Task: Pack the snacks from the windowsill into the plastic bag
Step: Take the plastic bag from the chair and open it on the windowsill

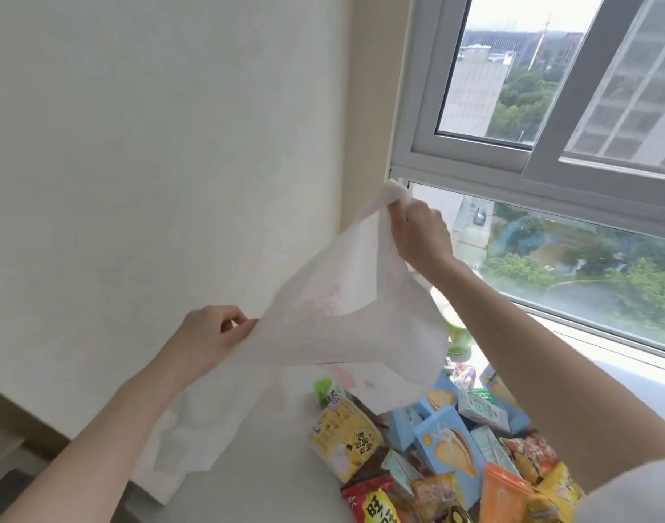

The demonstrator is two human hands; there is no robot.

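Note:
A thin white plastic bag (334,307) with faint red print hangs in the air above the windowsill (263,466), its lower end draped on the sill. My left hand (214,334) pinches one edge of the bag at mid height. My right hand (417,235) grips a bag handle higher up, near the window frame. A pile of snacks lies on the sill at lower right: a yellow packet (346,435), blue boxes (447,443), a red packet (372,503), an orange packet (500,492). Neither hand touches the snacks.
A white wall (153,164) rises at the left. The window (572,239) with its grey frame runs along the right. A green cup-like item (459,335) stands by the glass behind the bag. The sill's left edge drops off near the lower left.

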